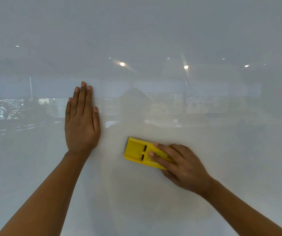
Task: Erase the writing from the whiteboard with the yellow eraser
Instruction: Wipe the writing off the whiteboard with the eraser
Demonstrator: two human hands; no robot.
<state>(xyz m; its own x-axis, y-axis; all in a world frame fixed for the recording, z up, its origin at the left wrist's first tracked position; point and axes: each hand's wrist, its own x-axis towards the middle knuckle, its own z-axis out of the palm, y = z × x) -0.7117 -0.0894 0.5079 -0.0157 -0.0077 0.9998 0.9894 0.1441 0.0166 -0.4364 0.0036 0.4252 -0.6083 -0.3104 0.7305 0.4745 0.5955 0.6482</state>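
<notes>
The glossy whiteboard (154,31) fills the whole view, and I see no legible writing on it. A yellow eraser (137,151) lies flat against the board, right of centre and tilted slightly. My right hand (182,165) grips the eraser's right end, with fingers laid over its top and the thumb beneath. My left hand (81,120) presses flat on the board to the left of the eraser, fingers together and pointing up, holding nothing. A small dark speck shows on the board at the right.
The board's surface mirrors ceiling lights (122,64), window blinds and some plants (9,108) at the left. A faint reflection of a person stands in the middle. No board edge or tray is in view.
</notes>
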